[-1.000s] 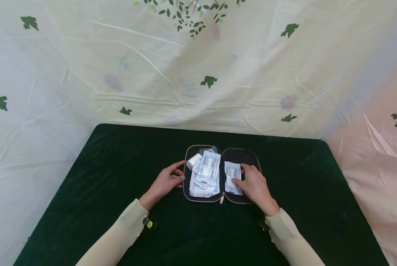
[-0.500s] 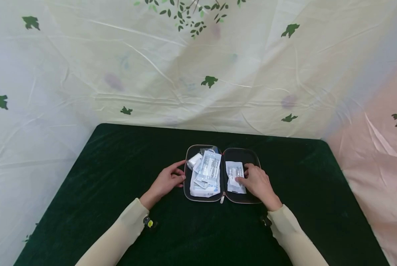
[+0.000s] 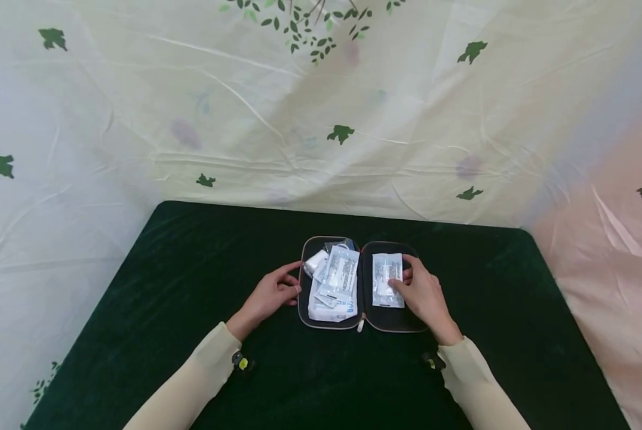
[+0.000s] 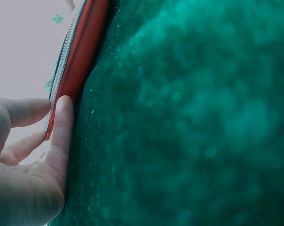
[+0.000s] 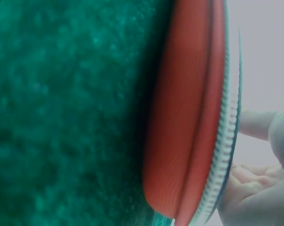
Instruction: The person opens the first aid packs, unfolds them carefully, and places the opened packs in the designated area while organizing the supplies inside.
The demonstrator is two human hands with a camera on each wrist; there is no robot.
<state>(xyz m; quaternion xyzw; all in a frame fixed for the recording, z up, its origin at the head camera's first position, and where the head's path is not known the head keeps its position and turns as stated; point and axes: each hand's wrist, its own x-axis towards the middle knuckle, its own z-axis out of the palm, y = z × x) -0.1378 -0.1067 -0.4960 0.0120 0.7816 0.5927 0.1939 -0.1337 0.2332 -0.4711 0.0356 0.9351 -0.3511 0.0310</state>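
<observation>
A small zippered case [image 3: 396, 319] lies unfolded, dark inside, with a red outside in the wrist views. Its right half holds a white sealed packet with printed text [image 3: 386, 266], lying nearly straight. My right hand [image 3: 425, 295] pinches this packet at its right side, thumb over its face and index finger by the upper right corner. My left hand [image 3: 267, 292] rests at the case's left edge. In the left wrist view, fingertips [image 4: 62, 106] touch the red side [image 4: 76, 66] beside the metal zip [image 4: 64, 61].
More printed packets [image 3: 341, 272] overlap in the case's left half, over a larger white pack [image 3: 331, 313]. A white wrapped item [image 3: 315, 261] sits at its upper left. A zip pull [image 3: 361, 325] hangs at the front. Dark green cloth [image 3: 321, 382] covers the table; pale curtains [image 3: 245, 119] surround it.
My right hand has slid its packet rightward and slightly away from me within the right half. Two tilted, staggered packets there now look like one straight packet. My left hand has stayed put.
</observation>
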